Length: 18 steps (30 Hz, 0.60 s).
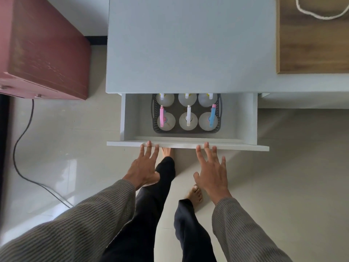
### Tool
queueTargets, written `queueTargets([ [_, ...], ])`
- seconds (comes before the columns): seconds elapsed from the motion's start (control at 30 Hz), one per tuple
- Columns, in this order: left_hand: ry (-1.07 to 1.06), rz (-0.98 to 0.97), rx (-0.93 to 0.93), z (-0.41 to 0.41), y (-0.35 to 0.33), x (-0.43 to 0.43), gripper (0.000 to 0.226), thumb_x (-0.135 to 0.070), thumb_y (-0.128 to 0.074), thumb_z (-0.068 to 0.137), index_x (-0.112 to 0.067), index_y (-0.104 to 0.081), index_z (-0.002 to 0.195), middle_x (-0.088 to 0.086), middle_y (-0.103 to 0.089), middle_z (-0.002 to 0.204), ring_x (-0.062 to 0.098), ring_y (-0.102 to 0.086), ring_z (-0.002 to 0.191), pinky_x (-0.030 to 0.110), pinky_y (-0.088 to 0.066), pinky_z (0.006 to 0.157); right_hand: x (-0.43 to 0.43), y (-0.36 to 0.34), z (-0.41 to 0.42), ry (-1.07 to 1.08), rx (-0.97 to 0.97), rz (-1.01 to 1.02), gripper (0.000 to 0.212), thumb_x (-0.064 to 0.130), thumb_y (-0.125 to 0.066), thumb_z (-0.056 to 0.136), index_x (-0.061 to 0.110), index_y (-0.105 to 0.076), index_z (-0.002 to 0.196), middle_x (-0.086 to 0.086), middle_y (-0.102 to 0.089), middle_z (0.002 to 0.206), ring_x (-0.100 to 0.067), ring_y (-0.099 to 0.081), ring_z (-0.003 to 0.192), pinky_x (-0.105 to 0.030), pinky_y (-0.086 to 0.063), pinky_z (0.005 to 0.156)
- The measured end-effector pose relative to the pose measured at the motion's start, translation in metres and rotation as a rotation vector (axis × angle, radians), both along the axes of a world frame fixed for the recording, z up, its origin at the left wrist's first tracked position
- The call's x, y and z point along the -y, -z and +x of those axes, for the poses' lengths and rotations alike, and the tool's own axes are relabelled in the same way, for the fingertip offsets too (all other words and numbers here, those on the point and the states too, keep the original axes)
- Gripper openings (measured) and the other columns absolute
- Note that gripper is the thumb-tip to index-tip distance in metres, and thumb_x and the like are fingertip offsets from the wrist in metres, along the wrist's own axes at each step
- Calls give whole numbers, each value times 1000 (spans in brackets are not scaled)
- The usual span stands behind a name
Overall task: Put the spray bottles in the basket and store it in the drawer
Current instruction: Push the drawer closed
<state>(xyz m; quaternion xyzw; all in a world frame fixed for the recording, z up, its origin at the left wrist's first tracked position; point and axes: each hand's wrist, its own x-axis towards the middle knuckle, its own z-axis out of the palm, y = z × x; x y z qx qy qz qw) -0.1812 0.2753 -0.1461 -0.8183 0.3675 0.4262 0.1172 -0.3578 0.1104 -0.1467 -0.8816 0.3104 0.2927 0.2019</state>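
A dark grey perforated basket (186, 131) sits inside the pulled-out white drawer (187, 145). Several clear spray bottles stand upright in it in two rows. The near row has a pink-topped bottle (162, 118), a white-topped bottle (188, 118) and a blue-topped bottle (213, 118). The far row is partly hidden under the cabinet top. My left hand (145, 167) and my right hand (211, 169) are both flat, fingers spread, with fingertips touching the drawer's front panel. Neither hand holds anything.
The grey cabinet top (188, 44) overhangs the drawer's back. A dark red cabinet (43, 46) stands to the left, with a black cable (18, 144) trailing on the tiled floor. A wooden board (311, 44) with a white cord lies at the right. My bare feet stand below the drawer.
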Motion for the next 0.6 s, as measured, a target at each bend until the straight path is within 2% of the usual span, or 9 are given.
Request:
queueTargets([
  [0.13,2,-35,-3,24,1,14,106,-28,-62,77,-26,8,156,7,21,163,36,12,151,49,-50,103,15,0,19,6,-4,-19,93,36,-56,92,28,8,159,-8,12,169,-33,5,156,-59,-21,122],
  [0.3,29,-68,1,50,1,31,104,-30,-60,77,-28,8,156,5,19,164,35,6,152,45,-55,96,25,1,39,96,6,-4,98,25,-54,90,31,17,158,-4,25,166,-29,20,154,-55,-17,124],
  [0.5,75,-84,12,81,3,54,102,-33,-53,79,-26,15,154,5,28,160,36,11,151,39,-54,90,51,5,74,147,84,-27,91,18,-56,89,25,0,161,-9,7,169,-30,12,156,-49,-26,123],
  [0.57,123,-72,43,88,3,61,100,-38,-51,82,-22,16,155,9,34,157,39,17,150,46,-45,105,59,6,86,156,108,-43,88,18,-59,90,22,-7,161,-12,-3,168,-32,5,157,-49,-30,121],
  [0.6,133,-71,60,90,3,64,98,-39,-50,85,-21,15,155,10,35,157,39,20,149,50,-32,115,62,6,92,155,123,-63,86,18,-61,89,20,-13,161,-15,-11,167,-34,-1,156,-51,-33,119],
])
